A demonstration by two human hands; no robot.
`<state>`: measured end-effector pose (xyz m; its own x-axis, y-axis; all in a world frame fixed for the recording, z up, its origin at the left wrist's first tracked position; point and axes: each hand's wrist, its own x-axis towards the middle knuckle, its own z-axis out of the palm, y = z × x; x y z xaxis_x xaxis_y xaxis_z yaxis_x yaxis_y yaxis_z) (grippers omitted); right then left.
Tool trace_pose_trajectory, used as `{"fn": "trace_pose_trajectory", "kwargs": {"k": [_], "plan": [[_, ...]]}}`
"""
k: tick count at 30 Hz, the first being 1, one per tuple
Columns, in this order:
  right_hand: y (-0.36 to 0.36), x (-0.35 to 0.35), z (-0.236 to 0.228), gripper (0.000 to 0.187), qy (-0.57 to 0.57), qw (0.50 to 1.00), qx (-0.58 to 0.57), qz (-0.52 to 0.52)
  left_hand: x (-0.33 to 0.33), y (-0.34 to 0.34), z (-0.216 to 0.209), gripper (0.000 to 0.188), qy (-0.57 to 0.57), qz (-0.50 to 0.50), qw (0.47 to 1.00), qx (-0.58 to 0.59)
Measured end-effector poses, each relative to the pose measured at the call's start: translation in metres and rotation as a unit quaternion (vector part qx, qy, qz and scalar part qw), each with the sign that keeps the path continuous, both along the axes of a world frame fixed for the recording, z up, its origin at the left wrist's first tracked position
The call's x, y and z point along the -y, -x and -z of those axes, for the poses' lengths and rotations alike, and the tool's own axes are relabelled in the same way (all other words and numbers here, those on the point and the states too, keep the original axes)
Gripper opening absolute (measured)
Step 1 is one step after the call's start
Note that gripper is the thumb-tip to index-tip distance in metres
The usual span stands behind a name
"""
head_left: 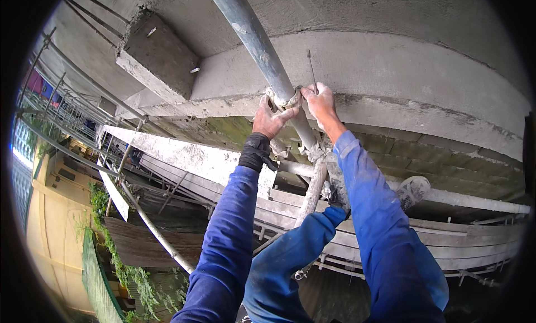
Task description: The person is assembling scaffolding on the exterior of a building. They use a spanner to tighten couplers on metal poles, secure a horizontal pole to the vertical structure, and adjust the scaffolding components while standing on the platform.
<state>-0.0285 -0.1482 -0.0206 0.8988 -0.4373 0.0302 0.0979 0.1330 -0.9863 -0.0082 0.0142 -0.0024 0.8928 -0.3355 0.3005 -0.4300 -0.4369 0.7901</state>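
Observation:
A grey scaffold pole (257,44) slants down from the top, with a mortar-crusted scaffold clamp (286,99) around it. My left hand (270,120), with a dark band at the wrist, is closed on the clamp's left side, thumb across its front. On the other side my right hand (321,106), dusted white, has its fingers curled against the clamp. A thin dark metal rod (312,69) with a small knobbed end sticks up out of that hand; its lower part is hidden in the grip. Below, the pole meets a second mortar-caked joint (315,151).
Behind the pole runs a concrete ledge (391,66), with a concrete block (159,58) jutting out at left. Under me are pale scaffold planks (357,253) and a crossing tube (474,201). My shoe (414,192) rests near that tube. Far below left stand a yellow building (53,222) and plants.

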Motion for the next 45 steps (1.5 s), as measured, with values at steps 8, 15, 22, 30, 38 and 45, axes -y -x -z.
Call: {"fn": "trace_pose_trajectory", "kwargs": {"k": [8, 15, 22, 30, 38, 45], "plan": [[-0.008, -0.010, 0.001, 0.023, -0.103, 0.994, -0.021, -0.031, 0.001, 0.004, 0.018, 0.064, 0.043, -0.088, 0.995, 0.022], [-0.009, -0.015, 0.018, 0.023, -0.043, 0.996, 0.061, 0.047, 0.006, 0.001, 0.010, 0.061, 0.032, -0.062, 0.997, 0.022], [-0.003, -0.003, 0.001, 0.024, 0.010, 0.999, 0.015, 0.030, 0.009, 0.008, -0.006, 0.066, 0.023, -0.026, 0.999, -0.036], [-0.003, -0.022, 0.014, 0.024, 0.044, 0.992, 0.042, 0.113, 0.011, 0.017, -0.004, 0.058, 0.019, -0.066, 0.998, -0.003], [-0.016, -0.012, 0.014, 0.020, -0.034, 0.998, 0.039, 0.037, 0.024, 0.017, 0.006, 0.063, -0.022, -0.159, 0.984, 0.077], [-0.004, 0.000, -0.001, 0.017, -0.128, 0.990, 0.010, -0.053, 0.052, 0.030, -0.004, 0.113, -0.114, -0.287, 0.947, 0.092]]}}
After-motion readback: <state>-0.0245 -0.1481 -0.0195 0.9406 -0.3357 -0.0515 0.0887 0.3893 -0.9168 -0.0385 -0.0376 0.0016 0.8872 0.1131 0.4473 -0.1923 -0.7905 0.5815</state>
